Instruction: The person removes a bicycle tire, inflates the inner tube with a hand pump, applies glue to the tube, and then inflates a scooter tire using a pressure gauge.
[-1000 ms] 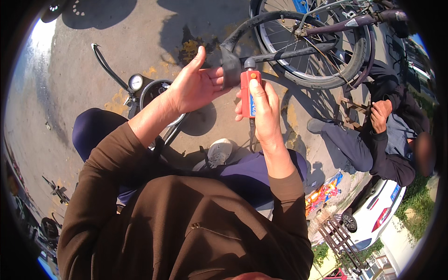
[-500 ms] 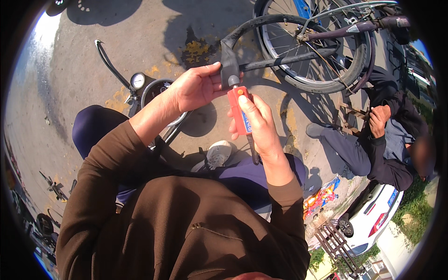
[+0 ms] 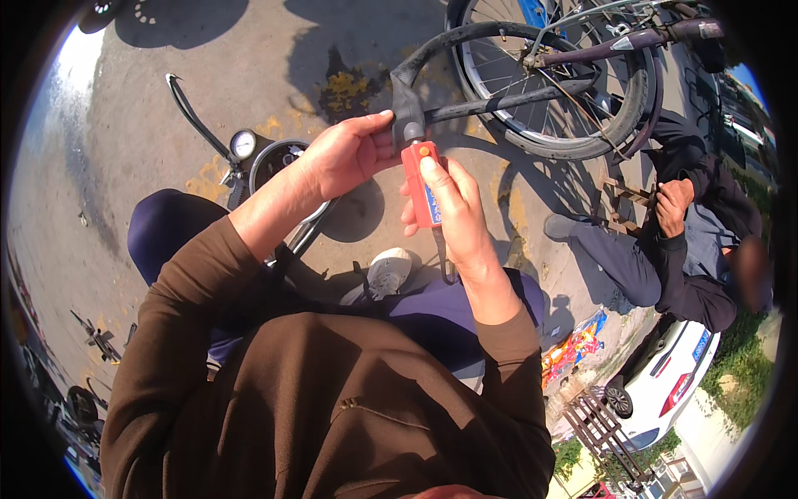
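Observation:
A black bicycle inner tube (image 3: 465, 35) stretches from the wheel to my hands, its near part folded flat. My left hand (image 3: 353, 154) holds that flattened part, with the thumb at its left edge and the fingers beneath it, partly hidden. In my right hand (image 3: 457, 200) is a small red handheld grinder (image 3: 422, 187), gripped with the thumb just below its orange button. The tool's rounded grey head (image 3: 413, 131) lies against the tube. A dark cord (image 3: 443, 249) hangs from its lower end. Whether the head is spinning cannot be seen.
A bicycle wheel (image 3: 625, 133) lies beyond my hands, at the upper right. A floor pump's round gauge (image 3: 243, 144) and a metal-rimmed round object (image 3: 258, 166) are left of my forearm. Another person (image 3: 673, 208) sits at the right, hands together. A white car (image 3: 665, 387) is behind.
My right hand has moved the grinder slightly up, so its head sits higher on the tube. My left hand keeps its hold. The other person's hands have shifted a little.

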`<state>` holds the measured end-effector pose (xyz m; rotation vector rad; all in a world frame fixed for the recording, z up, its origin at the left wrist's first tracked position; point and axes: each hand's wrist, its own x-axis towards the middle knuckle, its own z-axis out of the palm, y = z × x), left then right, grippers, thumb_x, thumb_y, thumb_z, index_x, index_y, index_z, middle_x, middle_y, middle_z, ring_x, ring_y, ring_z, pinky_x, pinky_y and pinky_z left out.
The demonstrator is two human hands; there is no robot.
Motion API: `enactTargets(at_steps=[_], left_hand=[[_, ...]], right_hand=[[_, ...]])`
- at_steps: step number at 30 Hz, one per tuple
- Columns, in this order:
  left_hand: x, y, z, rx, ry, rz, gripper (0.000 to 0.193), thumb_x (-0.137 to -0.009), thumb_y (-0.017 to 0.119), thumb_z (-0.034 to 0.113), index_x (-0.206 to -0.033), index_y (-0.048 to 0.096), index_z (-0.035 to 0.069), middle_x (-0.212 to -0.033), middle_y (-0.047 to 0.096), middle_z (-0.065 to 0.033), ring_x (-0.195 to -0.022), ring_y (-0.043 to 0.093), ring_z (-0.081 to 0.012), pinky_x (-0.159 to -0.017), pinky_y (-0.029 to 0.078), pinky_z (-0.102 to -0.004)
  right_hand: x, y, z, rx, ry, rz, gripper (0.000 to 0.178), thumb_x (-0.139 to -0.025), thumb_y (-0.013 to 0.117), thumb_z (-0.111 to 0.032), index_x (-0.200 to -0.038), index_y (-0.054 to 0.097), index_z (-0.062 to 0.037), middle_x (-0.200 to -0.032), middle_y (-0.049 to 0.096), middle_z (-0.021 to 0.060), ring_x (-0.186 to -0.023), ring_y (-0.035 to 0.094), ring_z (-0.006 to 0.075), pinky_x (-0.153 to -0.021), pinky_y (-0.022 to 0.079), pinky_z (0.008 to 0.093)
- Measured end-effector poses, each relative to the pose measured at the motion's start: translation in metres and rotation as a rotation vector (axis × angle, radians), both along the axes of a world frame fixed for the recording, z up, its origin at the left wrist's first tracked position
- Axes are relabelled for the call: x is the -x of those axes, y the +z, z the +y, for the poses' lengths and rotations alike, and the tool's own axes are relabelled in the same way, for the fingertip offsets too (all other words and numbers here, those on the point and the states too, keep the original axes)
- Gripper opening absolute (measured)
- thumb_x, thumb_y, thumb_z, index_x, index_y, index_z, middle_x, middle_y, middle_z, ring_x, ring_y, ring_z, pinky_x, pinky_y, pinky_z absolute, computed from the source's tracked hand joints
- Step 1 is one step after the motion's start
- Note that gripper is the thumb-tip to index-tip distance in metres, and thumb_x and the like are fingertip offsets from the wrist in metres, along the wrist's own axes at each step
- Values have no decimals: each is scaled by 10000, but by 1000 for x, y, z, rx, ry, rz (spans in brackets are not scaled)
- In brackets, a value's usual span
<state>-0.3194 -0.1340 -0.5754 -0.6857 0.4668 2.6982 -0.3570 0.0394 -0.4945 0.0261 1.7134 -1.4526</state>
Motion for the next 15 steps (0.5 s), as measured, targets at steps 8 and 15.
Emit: enactTargets(at_steps=[8,15], left_hand=[[2,0,0,21,12,1,414,-1051,379,279,-1311,525,-7,-1281,622,-144,-1193,588,-229,-1079,407,-399],[2,0,-2,37,21,3,394,-1047,392,267,-1290,535,-9,-1253,634,-143,-1175,596,-229,-1068,412,-401]], right_hand=[[-1,2,-4,0,-2,27,429,-999,523,-381,-1140,558,22,-869,621,115,-603,630,150,-490,530,275],[-3,-1,2,-27,29,-15,421,-999,519,-381,-1115,561,22,-869,621,115,-614,633,150,-496,533,280]])
